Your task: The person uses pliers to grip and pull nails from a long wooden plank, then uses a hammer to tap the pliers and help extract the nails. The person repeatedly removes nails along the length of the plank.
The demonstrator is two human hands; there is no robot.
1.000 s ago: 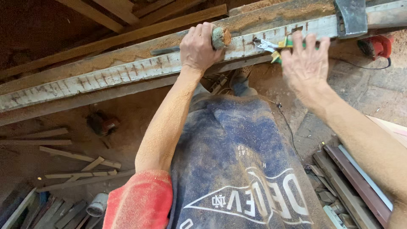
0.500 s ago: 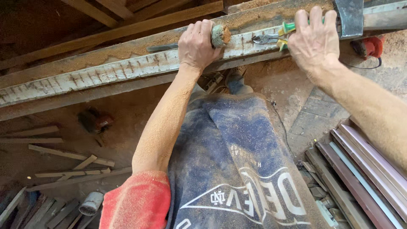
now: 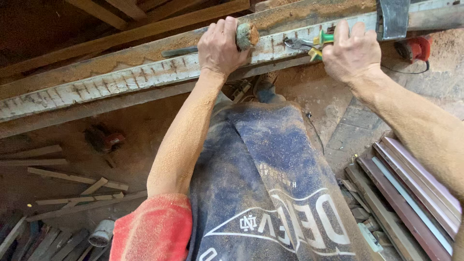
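While sawdust covers nearly everything, the biggest thing in view is the long whitewashed beam (image 3: pixel 135 77) running across the room at a slant, with one darker plank (image 3: pixel 145 31) lying just beyond it and another timber directly under it. Nothing here works as a container except one short grey pipe piece (image 3: pixel 101 234) on the floor well below the beam, and I cannot tell what is inside it.

One person leans over the beam in a dusty blue apron (image 3: pixel 270 183). A stack of flat boards (image 3: pixel 411 193) lies on the floor to the right, below the beam, and several thin wood strips (image 3: pixel 72 179) lie loose to the left.

Both hands sit on the beam. The left hand (image 3: pixel 220 46) is closed tight around one round wooden handle (image 3: pixel 247 35), whose worn end sticks out by the thumb. The right hand (image 3: pixel 352 53), further right along the beam, has its fingers curled down over one pair of green-and-yellow-handled pliers (image 3: pixel 309 46), pressing them against the beam's top. Just right of that hand, one grey metal clamp (image 3: pixel 392 18) grips the beam.
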